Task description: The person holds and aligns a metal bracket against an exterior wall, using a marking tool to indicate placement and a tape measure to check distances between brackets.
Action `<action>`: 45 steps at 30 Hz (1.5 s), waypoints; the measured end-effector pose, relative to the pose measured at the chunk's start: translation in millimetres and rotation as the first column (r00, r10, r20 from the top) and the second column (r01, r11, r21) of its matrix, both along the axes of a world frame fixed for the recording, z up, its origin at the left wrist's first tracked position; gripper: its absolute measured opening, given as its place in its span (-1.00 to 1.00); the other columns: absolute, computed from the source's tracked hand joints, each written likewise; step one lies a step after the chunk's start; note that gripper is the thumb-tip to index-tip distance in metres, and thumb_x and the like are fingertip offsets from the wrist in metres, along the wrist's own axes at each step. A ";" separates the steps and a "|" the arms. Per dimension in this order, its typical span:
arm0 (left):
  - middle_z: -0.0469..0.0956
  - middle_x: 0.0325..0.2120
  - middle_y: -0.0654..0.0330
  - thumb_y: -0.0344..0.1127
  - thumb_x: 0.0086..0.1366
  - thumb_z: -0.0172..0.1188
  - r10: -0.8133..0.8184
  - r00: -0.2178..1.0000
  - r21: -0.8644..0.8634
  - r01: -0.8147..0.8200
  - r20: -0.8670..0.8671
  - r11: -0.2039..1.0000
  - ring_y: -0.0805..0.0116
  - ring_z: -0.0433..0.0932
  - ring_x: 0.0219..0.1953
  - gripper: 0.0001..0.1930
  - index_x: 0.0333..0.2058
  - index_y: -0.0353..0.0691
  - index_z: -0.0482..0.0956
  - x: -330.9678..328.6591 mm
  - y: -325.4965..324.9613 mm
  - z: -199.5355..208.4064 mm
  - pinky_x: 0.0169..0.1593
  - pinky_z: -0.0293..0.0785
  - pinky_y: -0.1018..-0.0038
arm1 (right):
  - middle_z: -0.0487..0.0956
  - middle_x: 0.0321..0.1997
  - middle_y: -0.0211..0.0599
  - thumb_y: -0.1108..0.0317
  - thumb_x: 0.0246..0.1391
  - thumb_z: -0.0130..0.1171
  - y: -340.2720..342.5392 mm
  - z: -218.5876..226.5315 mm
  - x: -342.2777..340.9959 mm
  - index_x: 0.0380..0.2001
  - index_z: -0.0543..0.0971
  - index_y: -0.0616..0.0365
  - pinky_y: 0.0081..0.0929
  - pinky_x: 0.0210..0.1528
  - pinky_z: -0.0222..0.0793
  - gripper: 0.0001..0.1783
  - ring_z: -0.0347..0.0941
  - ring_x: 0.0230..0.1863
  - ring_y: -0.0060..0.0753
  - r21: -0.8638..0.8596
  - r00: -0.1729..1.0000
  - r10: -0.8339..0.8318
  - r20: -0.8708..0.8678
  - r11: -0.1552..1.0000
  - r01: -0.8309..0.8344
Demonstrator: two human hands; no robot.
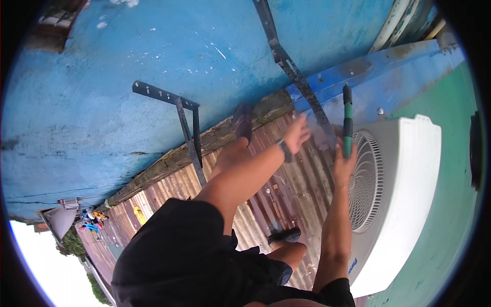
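My left hand [296,134], with a dark band on the wrist, reaches forward with its fingers apart and nothing in it. Close beyond it, a black metal bracket [302,84] with slotted holes slants down from the blue wall. My right hand [344,166] grips the lower end of a stick-shaped tool [348,112] with green and black sections, pointing away from me. What kind of tool it is I cannot tell. Right beside that hand stands a white air conditioner outdoor unit [409,179], its round fan grille [369,179] facing my right forearm.
Another black bracket [163,93] is fixed to the blue wall [102,117] on the left. My feet are on a rusty corrugated metal roof [302,204], with small debris on it. A concrete ledge [163,163] runs along the wall's foot. Green sheeting [452,153] lies at the right.
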State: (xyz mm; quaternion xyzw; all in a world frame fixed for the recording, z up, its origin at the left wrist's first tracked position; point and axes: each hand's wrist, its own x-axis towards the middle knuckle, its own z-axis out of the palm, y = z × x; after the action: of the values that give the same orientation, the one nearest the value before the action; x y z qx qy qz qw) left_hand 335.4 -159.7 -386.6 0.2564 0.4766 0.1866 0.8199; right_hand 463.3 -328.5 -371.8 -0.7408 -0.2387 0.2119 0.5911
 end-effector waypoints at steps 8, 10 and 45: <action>0.28 0.34 0.03 0.13 0.51 -0.05 -0.225 0.954 -0.149 0.198 -0.199 0.969 0.08 0.27 0.38 -0.30 0.39 -0.26 0.14 -75.8 -55.9 51.5 0.40 0.25 0.16 | 0.69 -0.07 -0.17 0.51 0.22 0.23 -2.8 -25.1 13.4 -0.04 0.46 0.30 -0.45 0.00 0.43 -0.72 0.54 -0.12 -0.46 0.081 0.999 -0.023 -0.027 0.996 0.026; 0.30 0.32 0.02 0.14 0.50 -0.02 -0.208 0.953 -0.112 0.187 -0.222 0.976 0.10 0.28 0.37 -0.30 0.37 -0.26 0.16 -61.3 -19.4 21.0 0.39 0.27 0.14 | 0.69 -0.10 -0.16 0.51 0.22 0.23 1.6 -35.5 10.8 -0.04 0.46 0.31 -0.48 0.02 0.43 -0.72 0.55 -0.10 -0.46 0.130 1.000 -0.025 0.016 0.991 0.022; 0.34 -0.58 0.27 0.36 0.43 -0.08 0.306 0.950 0.047 -0.303 -0.069 0.952 0.38 0.33 -0.60 -0.39 -0.24 -0.17 0.43 103.4 210.8 -24.0 -0.56 0.38 0.37 | 0.71 -0.15 -0.17 0.50 0.17 0.26 5.2 45.5 6.6 -0.04 0.47 0.27 -0.45 -0.20 0.47 -0.69 0.59 -0.29 -0.37 -0.275 0.994 0.076 0.082 0.960 -0.051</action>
State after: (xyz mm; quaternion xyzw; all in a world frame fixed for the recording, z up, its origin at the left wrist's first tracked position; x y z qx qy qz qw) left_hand 438.9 51.1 -410.6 0.2013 0.5376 0.3095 0.7581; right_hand 470.0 -323.3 -326.3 -0.8160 -0.2576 0.2275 0.4647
